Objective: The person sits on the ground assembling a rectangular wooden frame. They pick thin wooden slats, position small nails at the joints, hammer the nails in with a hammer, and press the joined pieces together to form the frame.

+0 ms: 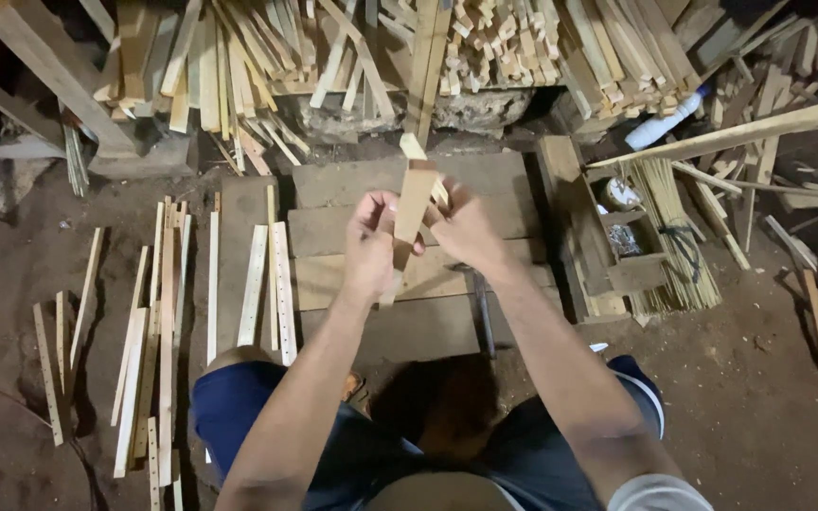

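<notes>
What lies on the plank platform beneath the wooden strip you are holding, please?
A hammer lies on the plank platform; the right hand and forearm cover its head. Nothing else shows.

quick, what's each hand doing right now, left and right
Left hand: closed around the wooden slat, held upright over the plank platform.
Right hand: closed on the same wooden slat from the other side.

Single head-worn view, looking steeply down from above the person's lap, facing forward over the plank platform [409, 203], close to it, wood pile [381, 47] beyond it, floor all round.
</notes>
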